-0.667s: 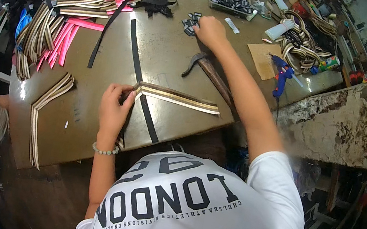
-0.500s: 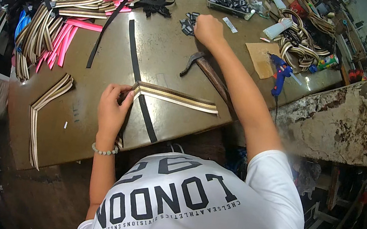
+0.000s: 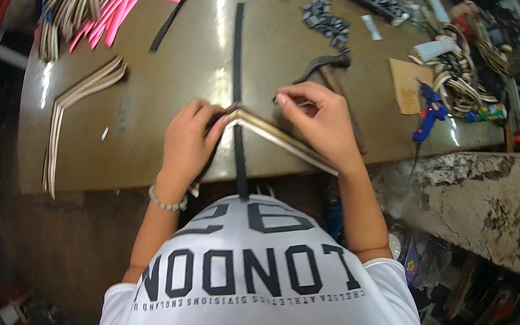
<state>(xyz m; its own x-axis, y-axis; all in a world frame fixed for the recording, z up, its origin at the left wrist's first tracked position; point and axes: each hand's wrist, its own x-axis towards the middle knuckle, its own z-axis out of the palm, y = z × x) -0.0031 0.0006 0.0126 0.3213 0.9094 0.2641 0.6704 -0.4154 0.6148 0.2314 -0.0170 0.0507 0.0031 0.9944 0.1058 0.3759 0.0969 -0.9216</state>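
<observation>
We are holding the striped strap (image 3: 278, 138) at its bend with our left hand (image 3: 191, 136), the grip clamping thumb and fingers on the webbing. The strap is lying on the surface (image 3: 137, 148), crossing a long black strip (image 3: 238, 54) and running toward our right wrist. Our right hand (image 3: 324, 124) is hovering beside the strap, thumb and forefinger pressing together on a small dark piece (image 3: 276, 100); blur is hiding its exact shape. Farther out, a hammer (image 3: 325, 62) and a pile of dark pieces (image 3: 326, 21) are resting. A blue glue gun (image 3: 429, 116) is lying by a cardboard sheet (image 3: 404, 87) on the right; pink strips (image 3: 115, 15) are spreading on the left.
</observation>
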